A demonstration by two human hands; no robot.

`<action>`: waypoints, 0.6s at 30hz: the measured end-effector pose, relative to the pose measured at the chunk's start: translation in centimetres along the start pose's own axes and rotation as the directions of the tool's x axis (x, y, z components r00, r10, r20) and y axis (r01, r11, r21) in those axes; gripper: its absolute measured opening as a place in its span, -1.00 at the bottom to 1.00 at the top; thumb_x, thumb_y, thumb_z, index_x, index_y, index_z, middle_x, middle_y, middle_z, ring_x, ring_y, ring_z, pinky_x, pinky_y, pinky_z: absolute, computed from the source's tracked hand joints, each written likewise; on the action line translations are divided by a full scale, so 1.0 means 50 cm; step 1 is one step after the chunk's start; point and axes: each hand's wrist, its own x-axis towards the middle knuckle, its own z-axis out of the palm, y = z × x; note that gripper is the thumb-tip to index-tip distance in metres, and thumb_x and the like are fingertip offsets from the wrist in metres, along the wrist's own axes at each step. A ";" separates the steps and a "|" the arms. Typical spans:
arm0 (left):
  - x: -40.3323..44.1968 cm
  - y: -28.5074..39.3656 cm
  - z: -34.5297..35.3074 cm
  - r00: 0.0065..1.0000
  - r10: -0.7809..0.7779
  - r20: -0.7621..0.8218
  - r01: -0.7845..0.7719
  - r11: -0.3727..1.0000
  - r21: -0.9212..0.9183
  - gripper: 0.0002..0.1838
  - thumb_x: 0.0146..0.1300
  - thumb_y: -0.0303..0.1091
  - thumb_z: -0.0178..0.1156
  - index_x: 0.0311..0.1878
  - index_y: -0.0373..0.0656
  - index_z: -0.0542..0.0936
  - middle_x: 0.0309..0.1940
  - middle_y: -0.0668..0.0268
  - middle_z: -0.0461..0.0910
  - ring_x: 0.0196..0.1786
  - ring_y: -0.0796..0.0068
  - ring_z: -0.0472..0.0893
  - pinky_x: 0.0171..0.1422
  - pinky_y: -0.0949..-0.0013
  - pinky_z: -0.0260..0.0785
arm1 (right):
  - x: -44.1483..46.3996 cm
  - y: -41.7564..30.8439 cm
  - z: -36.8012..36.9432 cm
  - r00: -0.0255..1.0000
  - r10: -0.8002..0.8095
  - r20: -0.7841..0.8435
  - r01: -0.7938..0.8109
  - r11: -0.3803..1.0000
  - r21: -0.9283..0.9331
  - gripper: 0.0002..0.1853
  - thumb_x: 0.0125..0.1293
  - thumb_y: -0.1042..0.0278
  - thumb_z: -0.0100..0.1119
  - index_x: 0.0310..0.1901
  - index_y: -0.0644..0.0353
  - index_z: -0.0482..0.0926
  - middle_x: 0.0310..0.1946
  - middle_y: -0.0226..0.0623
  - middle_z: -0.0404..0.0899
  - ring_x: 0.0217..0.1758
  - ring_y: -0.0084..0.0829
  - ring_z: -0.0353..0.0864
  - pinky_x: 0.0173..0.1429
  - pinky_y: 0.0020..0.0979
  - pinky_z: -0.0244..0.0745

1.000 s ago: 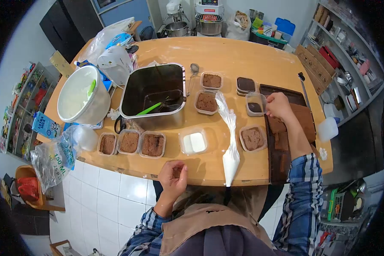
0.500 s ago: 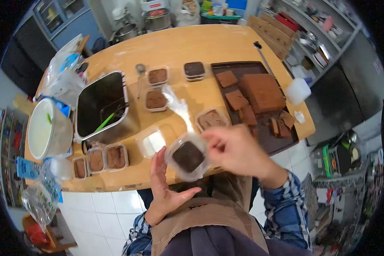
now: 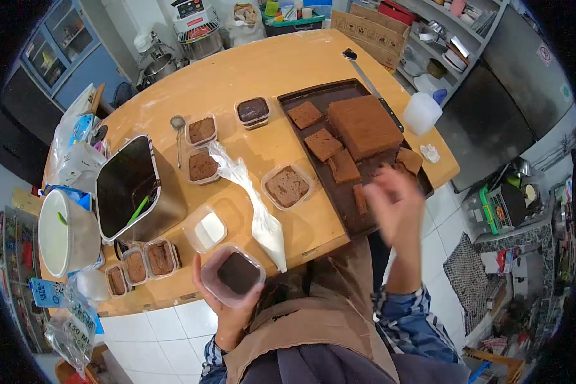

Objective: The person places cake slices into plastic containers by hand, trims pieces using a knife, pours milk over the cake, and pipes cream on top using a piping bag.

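Note:
My left hand (image 3: pixel 227 313) is closed around a clear square cup (image 3: pixel 238 274) with a dark layer at its bottom, held at the table's front edge. My right hand (image 3: pixel 397 208), blurred by motion, is over the front part of the dark baking tray (image 3: pixel 288 102); its fingers are too smeared to read. On that tray lie a large brown cake block (image 3: pixel 365 127), cut squares (image 3: pixel 324 144) and smaller pieces. Between the cup and the tray are a filled white piping bag (image 3: pixel 267 233) and a cup of brown cake (image 3: pixel 287 187). A cup with white filling (image 3: pixel 209 230) stands just behind my left hand.
A deep metal container (image 3: pixel 166 208) with a green-handled tool and a white bucket (image 3: pixel 77 237) stand at left. Several cake-filled cups (image 3: pixel 160 258) line the front left. Behind are more cups and a small strainer (image 3: pixel 177 121). A long knife (image 3: pixel 377 96) lies along the tray.
The dark-bottomed cup has gone from my right hand into my left, which has closed round it. My right hand has moved right, over the tray. The view has shifted to the right.

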 end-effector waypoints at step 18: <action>0.002 -0.030 -0.016 0.989 -0.005 -0.145 0.009 1.000 0.028 0.15 -0.26 -0.38 0.47 0.34 -0.15 -0.13 0.10 0.10 0.31 0.16 0.24 0.35 0.26 0.23 0.22 | 0.058 0.203 -0.047 0.947 0.256 -0.193 -0.314 0.863 -0.396 -0.53 -0.04 0.28 0.35 -0.04 0.18 0.50 -0.23 -0.19 0.59 -0.20 -0.17 0.57 -0.07 -0.16 0.39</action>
